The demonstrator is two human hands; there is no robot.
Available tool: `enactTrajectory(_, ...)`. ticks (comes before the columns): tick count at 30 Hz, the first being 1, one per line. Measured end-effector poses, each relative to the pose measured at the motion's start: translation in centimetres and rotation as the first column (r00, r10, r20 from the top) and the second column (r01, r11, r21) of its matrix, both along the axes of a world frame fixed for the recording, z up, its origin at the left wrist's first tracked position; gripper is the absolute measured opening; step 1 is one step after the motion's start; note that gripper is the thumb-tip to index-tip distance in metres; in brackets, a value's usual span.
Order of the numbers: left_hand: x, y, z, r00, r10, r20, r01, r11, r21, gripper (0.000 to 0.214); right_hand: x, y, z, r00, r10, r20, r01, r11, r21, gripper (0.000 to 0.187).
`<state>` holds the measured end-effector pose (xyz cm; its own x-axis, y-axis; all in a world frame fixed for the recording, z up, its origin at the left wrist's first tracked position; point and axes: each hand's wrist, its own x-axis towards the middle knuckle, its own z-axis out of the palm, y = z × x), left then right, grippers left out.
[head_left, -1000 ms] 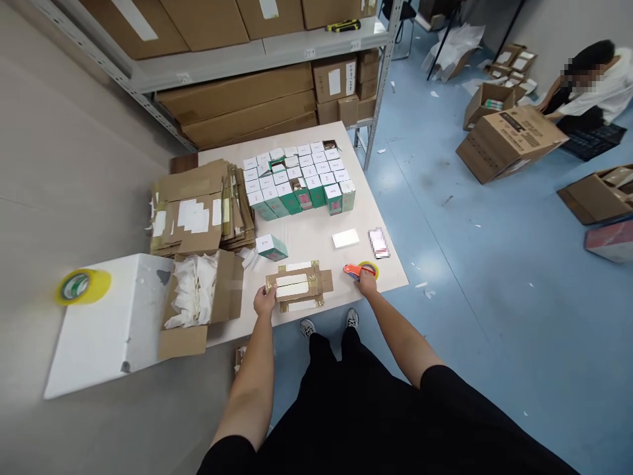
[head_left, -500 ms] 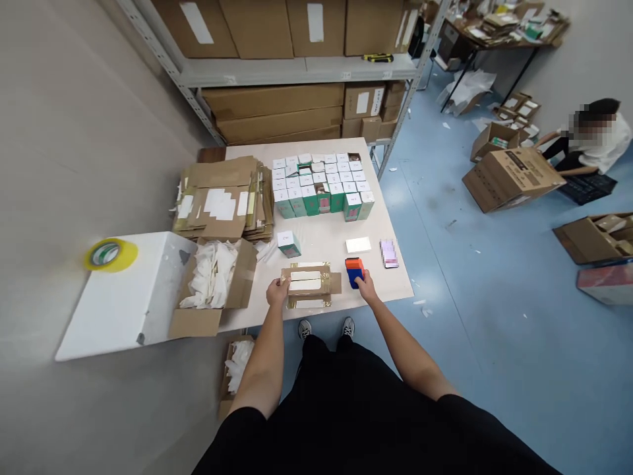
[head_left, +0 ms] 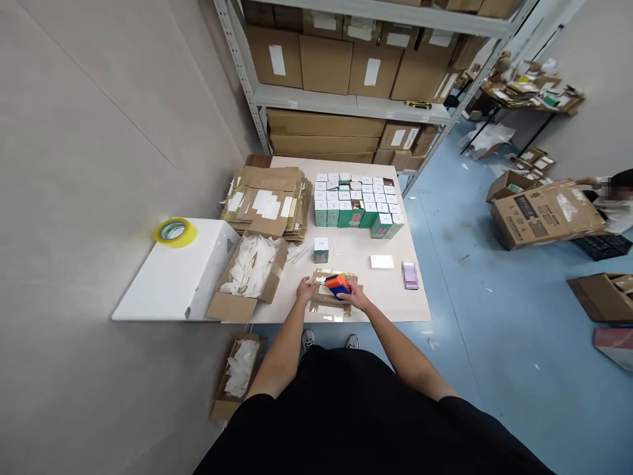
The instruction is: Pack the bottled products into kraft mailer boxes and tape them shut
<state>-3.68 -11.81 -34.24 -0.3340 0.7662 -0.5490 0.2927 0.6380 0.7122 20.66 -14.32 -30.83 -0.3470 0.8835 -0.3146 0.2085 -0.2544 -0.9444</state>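
Observation:
A small cardboard box (head_left: 326,300) with white labels and shiny tape along its edges lies near the table's front edge. My left hand (head_left: 305,289) grips its left edge, fingers closed at the corner. My right hand (head_left: 354,296) is wrapped round an orange and blue tape dispenser (head_left: 338,285), tilted over the top of the box; whether it touches the cardboard I cannot tell. Just behind the box stands a single green and white carton (head_left: 321,251). Farther back are rows of similar cartons (head_left: 357,196).
A white box (head_left: 382,262) and a phone (head_left: 410,275) lie to the right. Flattened cardboard (head_left: 264,191) is stacked at left, beside an open carton of white paper (head_left: 253,267). A yellow tape roll (head_left: 175,232) rests on a white block (head_left: 171,280). Shelving (head_left: 346,102) stands behind; another person handles a large carton (head_left: 544,211).
My right hand has brought the tape dispenser leftward from beside the box to over it. My left hand stays at the box's left edge. The view has shifted, and the other person's carton has tilted.

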Motion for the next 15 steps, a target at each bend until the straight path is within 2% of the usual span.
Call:
enactTrajectory(3,-0.9,0.6,1.0,0.995,0.070,-0.066,-0.060,0.986,0.155,0.044,0.7,-0.4,-0.3,0.997,-0.061,-0.049,0.059,0.997,-0.051,0.064)
enactTrajectory(5,-0.7,1.2,1.9,0.998,0.044,-0.046,-0.032,0.974,0.223,0.036,1.0,-0.6,-0.5,0.994,-0.085,-0.071,0.079,0.994,-0.080,0.063)
enactTrajectory(7,0.1,1.9,3.0,0.992,-0.084,0.098,0.068,0.984,0.163,0.043,1.2,-0.8,-0.7,0.990,-0.102,-0.099,0.093,0.992,-0.089,0.062)
enactTrajectory(10,1.9,2.7,4.3,0.920,-0.214,0.328,0.249,0.966,-0.069,0.062,1.3,-1.1,-1.0,0.988,-0.113,-0.105,0.106,0.992,-0.074,0.063)
enactTrajectory(12,3.0,3.1,4.9,0.877,-0.215,0.430,0.309,0.937,-0.161,0.065,1.3,-1.3,-1.0,0.988,-0.116,-0.103,0.110,0.992,-0.061,0.063)
enactTrajectory(15,4.1,3.2,5.3,0.863,-0.162,0.478,0.259,0.955,-0.145,0.062,1.2,-1.5,-0.8,0.985,-0.124,-0.122,0.118,0.991,-0.056,0.060)
